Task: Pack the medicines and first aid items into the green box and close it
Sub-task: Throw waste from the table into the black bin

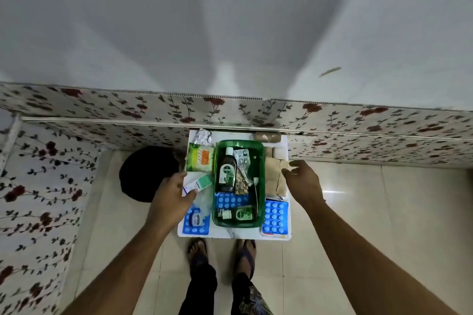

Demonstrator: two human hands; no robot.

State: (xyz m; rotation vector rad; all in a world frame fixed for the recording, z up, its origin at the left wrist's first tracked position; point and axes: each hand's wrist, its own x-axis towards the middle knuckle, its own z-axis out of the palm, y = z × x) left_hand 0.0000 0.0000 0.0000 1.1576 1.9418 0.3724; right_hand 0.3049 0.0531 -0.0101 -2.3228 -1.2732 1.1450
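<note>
The green box (260, 171) stands open on a small white table (230, 234). Inside it lie a dark Dettol bottle (227, 171), silver pill strips (242, 155), a blue blister pack (230, 201) and a small green bottle (242, 213). My left hand (171, 199) is left of the box, its thumb and fingers on a small white-and-green carton (198, 183). My right hand (303, 179) hovers open over tan bandage packs (275, 176) to the right of the box. Blue blister packs lie at the front left (195, 227) and front right (275, 217).
A green packet of cotton buds (200, 157) and a crumpled silver strip (203, 135) lie at the table's back left. A tan roll (267, 137) sits at the back. A black round object (148, 171) is on the tiled floor to the left. Floral panels line the wall.
</note>
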